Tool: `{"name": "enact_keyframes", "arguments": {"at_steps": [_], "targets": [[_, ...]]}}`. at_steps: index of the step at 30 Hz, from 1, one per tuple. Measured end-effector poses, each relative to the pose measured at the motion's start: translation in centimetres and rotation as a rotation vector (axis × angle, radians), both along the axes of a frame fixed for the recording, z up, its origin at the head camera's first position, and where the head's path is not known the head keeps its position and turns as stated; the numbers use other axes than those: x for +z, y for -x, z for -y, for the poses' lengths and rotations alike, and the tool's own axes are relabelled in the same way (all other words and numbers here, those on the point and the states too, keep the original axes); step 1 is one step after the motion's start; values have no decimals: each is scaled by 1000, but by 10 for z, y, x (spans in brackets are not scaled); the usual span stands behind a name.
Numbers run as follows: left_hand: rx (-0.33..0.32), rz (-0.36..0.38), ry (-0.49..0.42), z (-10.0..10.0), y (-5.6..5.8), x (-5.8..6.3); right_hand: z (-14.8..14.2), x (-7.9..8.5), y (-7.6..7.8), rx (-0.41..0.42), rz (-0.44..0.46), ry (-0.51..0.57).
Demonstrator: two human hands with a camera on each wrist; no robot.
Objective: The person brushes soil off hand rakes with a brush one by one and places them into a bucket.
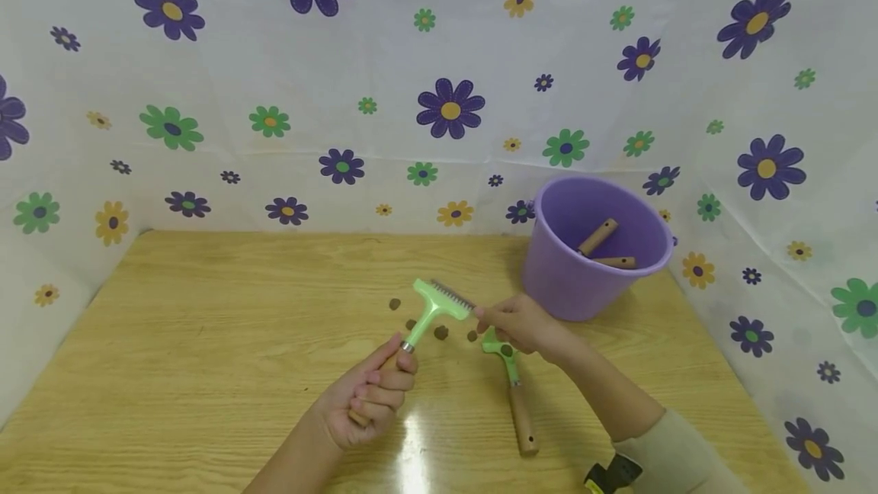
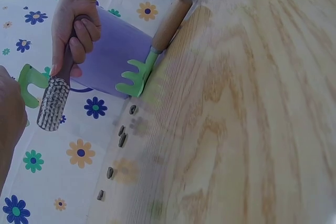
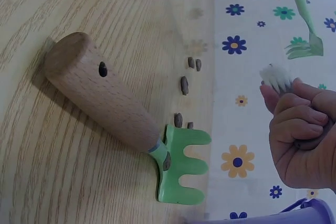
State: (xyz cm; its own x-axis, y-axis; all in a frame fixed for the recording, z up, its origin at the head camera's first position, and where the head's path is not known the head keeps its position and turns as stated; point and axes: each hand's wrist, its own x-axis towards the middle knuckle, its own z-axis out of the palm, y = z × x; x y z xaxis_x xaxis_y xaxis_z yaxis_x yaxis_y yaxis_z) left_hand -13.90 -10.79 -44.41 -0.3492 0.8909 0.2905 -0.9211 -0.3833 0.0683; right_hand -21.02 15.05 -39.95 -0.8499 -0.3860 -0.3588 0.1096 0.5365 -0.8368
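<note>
My left hand [image 1: 377, 395] grips the wooden handle of a small green hand rake [image 1: 434, 305], its head raised over the table. In my right hand [image 1: 521, 324] is a dark-handled brush [image 2: 54, 103] with pale bristles, held close to the rake's head. The right wrist view shows the bristles just below the held rake's tines [image 3: 304, 51]. A second green hand rake [image 1: 521, 418] lies on the table under my right hand, its wooden handle toward me. One small brown lump [image 3: 167, 161] rests on its neck.
Several small brown lumps [image 1: 441, 332] lie scattered on the wooden table [image 1: 206, 341] beyond the left hand. A purple bucket [image 1: 569, 280] stands at the back right with two wooden handles [image 1: 598, 236] showing inside. Flower-printed white cloth [image 1: 384, 59] hangs behind and at both sides.
</note>
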Motion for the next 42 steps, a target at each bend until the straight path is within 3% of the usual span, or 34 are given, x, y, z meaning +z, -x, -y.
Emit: {"name": "enact_keyframes", "arguments": {"at_steps": [12, 17, 23, 30, 37, 39, 42], "targets": [[5, -1, 0, 1, 2, 0, 2, 2, 3, -39, -92, -78], [8, 9, 2, 1, 3, -1, 5, 9, 0, -55, -248, -197], [0, 30, -1, 0, 3, -3, 11, 26, -14, -50, -488, -356], [2, 64, -22, -2, 2, -4, 23, 36, -39, 41, -892, -537], [8, 85, -41, -1, 4, -7, 33, 31, -56, 107, -1374, -539], [7, 89, -46, 0, 4, -7, 35, 30, -59, 115, -1465, -529], [9, 88, -57, 2, 5, -8, 38, 29, -64, 131, -1522, -515]]}}
